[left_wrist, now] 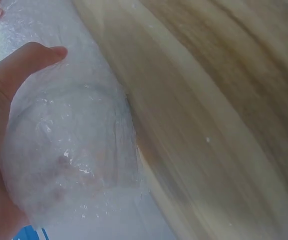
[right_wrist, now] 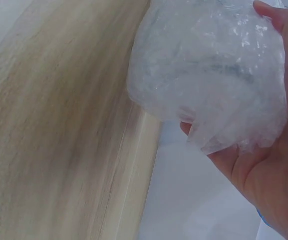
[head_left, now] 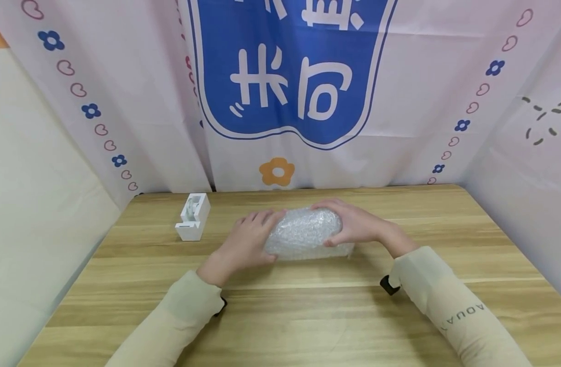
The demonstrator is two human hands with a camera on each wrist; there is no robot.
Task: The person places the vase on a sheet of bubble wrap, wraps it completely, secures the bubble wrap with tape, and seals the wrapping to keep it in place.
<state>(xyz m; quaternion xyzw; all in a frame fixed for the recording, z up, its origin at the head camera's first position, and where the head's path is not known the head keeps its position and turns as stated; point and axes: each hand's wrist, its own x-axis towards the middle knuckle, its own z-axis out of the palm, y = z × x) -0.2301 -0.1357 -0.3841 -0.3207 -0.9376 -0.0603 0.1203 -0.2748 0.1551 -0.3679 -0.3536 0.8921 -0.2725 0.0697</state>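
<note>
"Reading anything on that right sleeve (head_left: 450, 303)?"

"Dark capitals, perhaps AQUA; the angle leaves me unsure."

"And the hands?"

"Both grasping. The left hand (head_left: 249, 240) curls round one end of the bubble-wrapped bundle (head_left: 303, 234), the right hand (head_left: 355, 223) round the other, over the back half of the wooden table (head_left: 308, 311). Whether it rests there or is slightly raised, I can't tell."

"How would it handle?"

"Probably light for its bulk, soft outside; what's inside is hidden, so I'd assume fragile. It looks slick, so I'd use broad palms on both rounded ends, not the loose flap (right_wrist: 211, 137) at the right end, which could pull away."

"Any label on it?"

"None I can make out."

"Beyond it?"

"A white tape dispenser (head_left: 190, 233) off to the left, no readable brand. Farthest back, the banner (head_left: 289, 125) carries big white characters on blue, apparently upside down, some cut off at the top; I can't read them surely."
</note>
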